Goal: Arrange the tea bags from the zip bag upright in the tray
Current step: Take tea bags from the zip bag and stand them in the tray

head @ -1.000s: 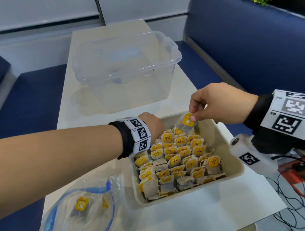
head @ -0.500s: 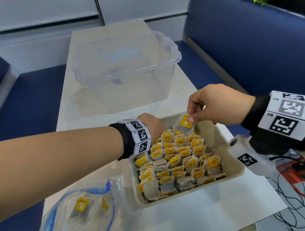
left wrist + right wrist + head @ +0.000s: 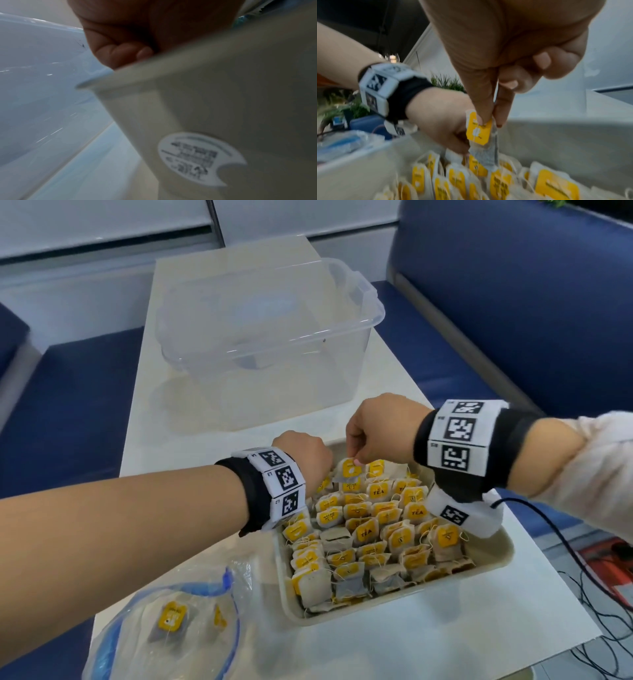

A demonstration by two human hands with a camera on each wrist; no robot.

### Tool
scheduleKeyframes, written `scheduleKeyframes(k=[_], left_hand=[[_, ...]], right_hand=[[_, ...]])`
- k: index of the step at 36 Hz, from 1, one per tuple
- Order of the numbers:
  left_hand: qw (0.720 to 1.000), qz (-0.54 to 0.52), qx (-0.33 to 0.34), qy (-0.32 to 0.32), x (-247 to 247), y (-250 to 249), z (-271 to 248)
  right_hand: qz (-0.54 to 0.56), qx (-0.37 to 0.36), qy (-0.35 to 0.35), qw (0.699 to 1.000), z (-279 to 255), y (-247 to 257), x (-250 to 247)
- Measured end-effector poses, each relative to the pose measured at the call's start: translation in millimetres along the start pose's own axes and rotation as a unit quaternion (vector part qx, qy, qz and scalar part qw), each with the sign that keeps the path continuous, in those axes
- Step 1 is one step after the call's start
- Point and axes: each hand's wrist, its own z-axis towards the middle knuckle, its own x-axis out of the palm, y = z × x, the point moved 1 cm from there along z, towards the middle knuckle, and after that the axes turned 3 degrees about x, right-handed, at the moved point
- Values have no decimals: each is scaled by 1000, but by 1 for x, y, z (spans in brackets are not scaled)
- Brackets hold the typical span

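A beige tray (image 3: 493, 556) holds several rows of upright tea bags (image 3: 366, 529) with yellow tags. My right hand (image 3: 356, 462) pinches one tea bag (image 3: 347, 474) by its top, between thumb and forefinger. That bag hangs just above the far-left rows; the right wrist view shows the tea bag (image 3: 481, 136) with its lower edge among the standing ones. My left hand (image 3: 301, 453) sits at the tray's far-left corner. Its curled fingers (image 3: 120, 54) reach down behind the rim, and what they touch is hidden. The zip bag (image 3: 178, 628) lies at the near left with two tea bags inside.
A clear plastic box (image 3: 267, 337) stands on the table beyond the tray. Black cables (image 3: 599, 594) hang off the table's right edge near a red object. Blue bench seats flank the narrow table on both sides.
My right hand has carried the pinched tea bag left and down to the tray's far-left rows, with the forearm now over the tray. The left hand has stayed at the corner.
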Motion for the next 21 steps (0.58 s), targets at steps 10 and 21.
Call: scheduleKeyframes(k=[10,21], left_hand=[[998,-55,-20,4,7,6,-1],[995,-92,-23,-29,15,12,-5]], right_hand=[[-58,0,12,998,17,21,24],[-108,23,25,994,31,28,42]])
